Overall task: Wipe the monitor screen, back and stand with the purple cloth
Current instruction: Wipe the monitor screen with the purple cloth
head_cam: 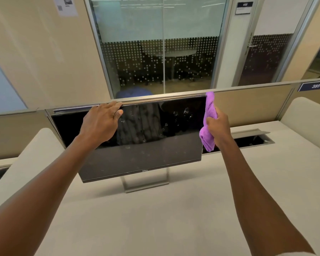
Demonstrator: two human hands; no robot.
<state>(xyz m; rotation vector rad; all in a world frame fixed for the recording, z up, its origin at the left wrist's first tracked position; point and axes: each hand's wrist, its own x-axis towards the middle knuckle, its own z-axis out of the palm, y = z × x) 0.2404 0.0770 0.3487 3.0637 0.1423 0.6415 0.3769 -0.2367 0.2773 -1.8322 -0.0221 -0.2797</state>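
Gripping purple cloth [209, 122], right hand [217, 129], monitor [137, 137]

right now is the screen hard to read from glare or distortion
Head view: the dark monitor mirrors the room, with pale smudge-like spots mid-screen; wide-angle bends the partition and desk edges; left hand and the right hand gripping the cloth look sharp.

Pretty bright, even indoor light, soft and warm, looks like it's coming from overhead. Hardly any hard shadows on the desk [174, 218]. The dark monitor screen [146, 130] acts like a mirror, with small white glare spots and smudges near its upper right. Wide-angle lens bends straight lines hard near the edges. Focus is decent in the center, slightly soft overall.
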